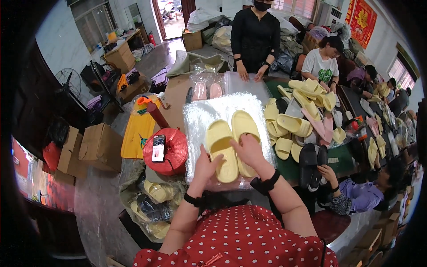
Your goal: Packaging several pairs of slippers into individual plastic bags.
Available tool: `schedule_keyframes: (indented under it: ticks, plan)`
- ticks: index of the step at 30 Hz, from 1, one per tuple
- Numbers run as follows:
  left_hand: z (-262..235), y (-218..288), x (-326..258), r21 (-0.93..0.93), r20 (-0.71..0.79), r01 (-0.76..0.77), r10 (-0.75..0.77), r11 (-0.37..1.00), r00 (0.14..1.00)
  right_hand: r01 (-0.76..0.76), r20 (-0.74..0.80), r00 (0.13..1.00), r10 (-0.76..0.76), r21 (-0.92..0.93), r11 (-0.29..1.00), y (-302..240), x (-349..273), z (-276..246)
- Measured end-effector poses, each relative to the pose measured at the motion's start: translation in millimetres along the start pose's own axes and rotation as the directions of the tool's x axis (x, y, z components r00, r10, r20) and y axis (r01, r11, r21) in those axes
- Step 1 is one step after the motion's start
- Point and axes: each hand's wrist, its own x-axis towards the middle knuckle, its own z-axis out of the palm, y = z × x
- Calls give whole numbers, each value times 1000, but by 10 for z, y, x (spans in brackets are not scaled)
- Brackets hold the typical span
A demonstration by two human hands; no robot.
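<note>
Yellow slippers (231, 144) lie paired on the clear plastic bags (202, 113) at the bench's near edge. Our left hand (205, 168) and right hand (250, 150) rest on their heels, fingers curled over them. We judge the slick film could slide, shifting the pair out of alignment.

Red twine spool (171, 151) with phone (158, 148), cardboard boxes (100, 144) nearby

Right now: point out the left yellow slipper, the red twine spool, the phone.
left yellow slipper (221, 151), head view, strap.
red twine spool (175, 149), head view, right side.
phone (158, 148), head view, screen.
</note>
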Motion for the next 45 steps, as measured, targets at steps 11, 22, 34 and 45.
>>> schedule_keyframes:
  ticks: [11, 22, 34, 45]
  plan:
    - [-255, -72, -337, 371, 204, -401, 348, 838, 915, 27, 4, 1000, -27, -188, 982, 241, 23, 379]
    - [-226, -173, -245, 477, 421, -594, 425, 648, 802, -312, -325, 853, 408, 309, 898, 900, -696, -813]
    - [91, 159, -43, 348, 492, -734, 553, 583, 672, -157, -345, 796, 498, 677, 719, 927, -2025, -1236]
    - [197, 208, 12, 196, 151, -440, 416, 876, 897, -75, -175, 860, 480, 886, 458, 633, -2297, -1149]
